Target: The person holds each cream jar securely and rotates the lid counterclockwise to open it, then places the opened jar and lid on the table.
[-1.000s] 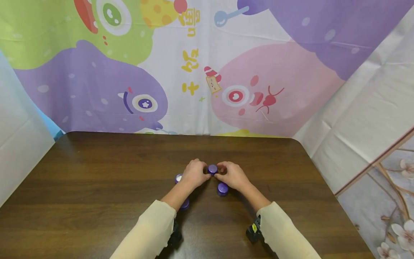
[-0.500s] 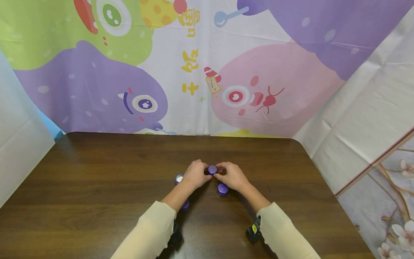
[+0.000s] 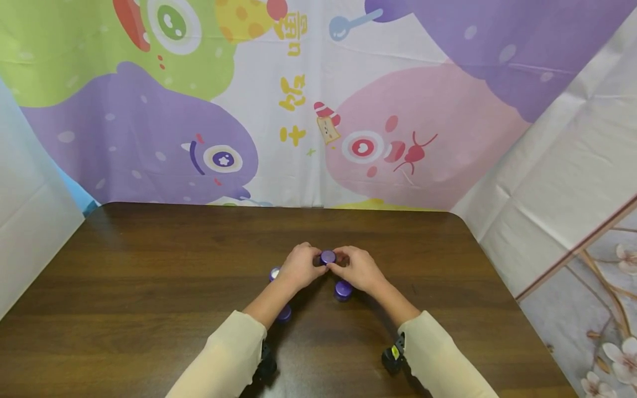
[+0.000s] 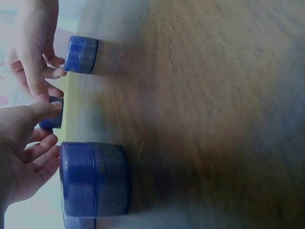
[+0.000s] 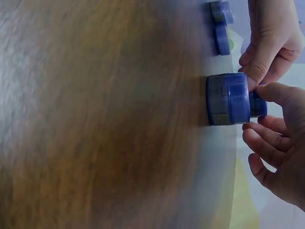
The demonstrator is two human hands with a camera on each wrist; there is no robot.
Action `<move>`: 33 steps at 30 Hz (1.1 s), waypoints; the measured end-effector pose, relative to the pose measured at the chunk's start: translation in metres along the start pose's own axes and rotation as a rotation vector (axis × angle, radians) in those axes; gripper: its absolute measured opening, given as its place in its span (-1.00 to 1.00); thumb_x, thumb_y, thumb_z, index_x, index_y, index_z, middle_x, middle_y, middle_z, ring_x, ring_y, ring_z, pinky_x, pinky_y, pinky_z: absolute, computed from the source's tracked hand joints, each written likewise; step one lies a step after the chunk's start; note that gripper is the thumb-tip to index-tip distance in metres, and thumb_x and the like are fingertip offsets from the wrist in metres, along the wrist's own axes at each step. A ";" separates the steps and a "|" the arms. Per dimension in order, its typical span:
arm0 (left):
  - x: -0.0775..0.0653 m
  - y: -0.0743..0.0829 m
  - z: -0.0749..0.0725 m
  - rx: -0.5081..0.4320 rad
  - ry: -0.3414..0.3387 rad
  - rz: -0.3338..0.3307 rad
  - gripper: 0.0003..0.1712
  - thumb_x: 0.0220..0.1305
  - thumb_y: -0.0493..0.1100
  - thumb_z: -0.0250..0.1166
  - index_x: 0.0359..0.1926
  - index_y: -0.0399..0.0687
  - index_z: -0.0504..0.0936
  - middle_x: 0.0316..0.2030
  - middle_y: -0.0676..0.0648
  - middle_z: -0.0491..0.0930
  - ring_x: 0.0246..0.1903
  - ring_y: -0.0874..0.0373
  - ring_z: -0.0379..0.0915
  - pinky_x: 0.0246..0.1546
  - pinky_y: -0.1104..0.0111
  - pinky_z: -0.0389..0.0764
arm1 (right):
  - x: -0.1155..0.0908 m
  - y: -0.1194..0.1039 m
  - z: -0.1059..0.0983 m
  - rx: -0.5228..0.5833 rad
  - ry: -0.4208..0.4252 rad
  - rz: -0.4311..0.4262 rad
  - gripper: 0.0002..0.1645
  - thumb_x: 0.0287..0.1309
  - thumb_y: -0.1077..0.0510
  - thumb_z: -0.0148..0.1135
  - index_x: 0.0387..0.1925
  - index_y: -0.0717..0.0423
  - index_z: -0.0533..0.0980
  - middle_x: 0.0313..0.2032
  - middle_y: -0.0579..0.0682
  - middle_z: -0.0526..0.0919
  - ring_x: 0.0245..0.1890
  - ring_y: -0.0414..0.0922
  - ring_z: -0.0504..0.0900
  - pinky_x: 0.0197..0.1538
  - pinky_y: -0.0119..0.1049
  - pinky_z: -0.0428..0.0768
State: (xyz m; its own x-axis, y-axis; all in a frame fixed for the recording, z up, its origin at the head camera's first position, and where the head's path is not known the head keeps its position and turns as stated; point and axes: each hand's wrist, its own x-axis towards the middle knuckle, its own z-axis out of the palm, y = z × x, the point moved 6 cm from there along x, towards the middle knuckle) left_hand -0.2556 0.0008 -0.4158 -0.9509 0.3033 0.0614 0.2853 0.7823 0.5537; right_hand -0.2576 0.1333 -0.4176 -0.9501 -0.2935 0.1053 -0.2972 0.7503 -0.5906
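Note:
Both hands hold one small purple jar [image 3: 328,257] between them, near the middle of the table. My left hand [image 3: 300,266] grips its left side with thumb and fingers. From the other side, my right hand [image 3: 359,269] pinches it. In the left wrist view the held jar [image 4: 56,114] is up off the wood. A second purple jar [image 3: 343,290] stands just below the right hand. Left of the left hand is a round purple piece [image 3: 275,273] with white showing on top, partly covered by the hand. Another purple jar [image 3: 285,314] is partly behind the left forearm.
The brown wooden table [image 3: 149,276] reaches back to a cartoon-print cloth [image 3: 283,182]. White fabric [image 3: 552,177] hangs at the right, next to a flower-patterned panel [image 3: 597,309]. A black wrist device [image 3: 393,356] sits under the right sleeve.
The held jar and both hands have moved up a little in the head view over the last half second. The other purple pieces stay where they were.

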 end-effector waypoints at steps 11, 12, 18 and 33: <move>-0.010 -0.005 -0.015 -0.160 0.092 0.023 -0.64 0.01 -0.07 0.43 -0.20 -0.20 0.67 -0.29 -0.12 0.58 -0.29 0.10 0.48 -0.24 0.29 0.57 | -0.005 -0.019 -0.008 0.080 0.047 -0.016 -0.58 0.06 0.01 0.32 -0.13 0.22 0.58 -0.35 0.01 0.66 -0.48 -0.25 0.49 -0.42 -0.44 0.49; -0.011 -0.006 -0.016 -0.172 0.095 0.015 -0.63 0.01 -0.06 0.42 -0.19 -0.20 0.67 -0.26 -0.12 0.59 -0.26 0.08 0.51 -0.19 0.28 0.58 | -0.005 -0.021 -0.008 0.082 0.052 -0.022 -0.58 0.06 0.01 0.32 -0.13 0.22 0.58 -0.35 0.01 0.66 -0.49 -0.24 0.48 -0.42 -0.44 0.48; -0.019 -0.006 -0.023 -0.235 0.112 0.009 -0.65 0.02 -0.07 0.41 -0.19 -0.19 0.68 -0.24 -0.14 0.62 -0.20 0.02 0.55 -0.13 0.22 0.60 | -0.006 -0.029 -0.011 0.091 0.051 -0.045 -0.59 0.05 0.02 0.32 -0.13 0.21 0.58 -0.33 0.05 0.66 -0.49 -0.25 0.48 -0.41 -0.45 0.48; -0.036 -0.003 -0.039 -0.237 0.171 0.037 -0.55 -0.09 -0.14 0.46 -0.17 -0.29 0.62 -0.26 -0.14 0.58 -0.22 0.01 0.57 -0.19 0.26 0.62 | -0.010 -0.052 -0.018 0.091 0.068 -0.112 -0.47 -0.05 -0.06 0.41 -0.09 0.21 0.59 -0.41 -0.06 0.64 -0.48 -0.27 0.52 -0.38 -0.45 0.54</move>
State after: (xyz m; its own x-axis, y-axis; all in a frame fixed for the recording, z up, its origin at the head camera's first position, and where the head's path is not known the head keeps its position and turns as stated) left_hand -0.2271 -0.0339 -0.3873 -0.9526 0.2173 0.2129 0.3031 0.6171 0.7262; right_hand -0.2346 0.1079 -0.3732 -0.9166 -0.3295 0.2266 -0.3949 0.6571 -0.6420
